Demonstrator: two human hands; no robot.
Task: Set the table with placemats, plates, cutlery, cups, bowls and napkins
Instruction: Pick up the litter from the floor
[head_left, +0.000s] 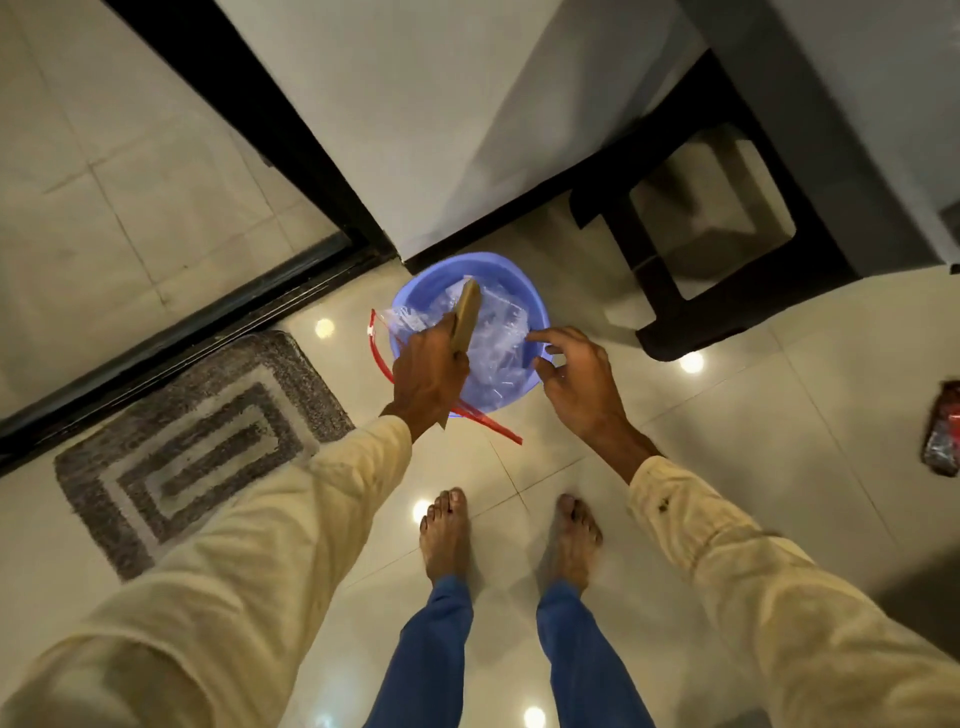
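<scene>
Well, from my end the thing to watch is the tan board (468, 312). It stands on edge above the basin (418, 291), tilted away from me, and my left grip (428, 376) has its fingers curled round the near end. I cannot tell what the board is made of.

Under it a clear bag (501, 338) lies crumpled in the blue basin, with one corner hanging over the left rim. A red strip (491, 422) runs out beneath my left wrist. My right grip (574, 379) hovers over the basin's right rim, fingers spread and lightly bent, holding nothing. Its fingertips are near the bag, but I cannot tell whether they touch it.

The basin sits on the floor (727, 415), and my bare feet (447, 535) are near it on my side. A grey mat (197, 441) lies to the left, a black stool (727, 234) stands to the right, and a red packet (943, 431) lies at the far right edge.
</scene>
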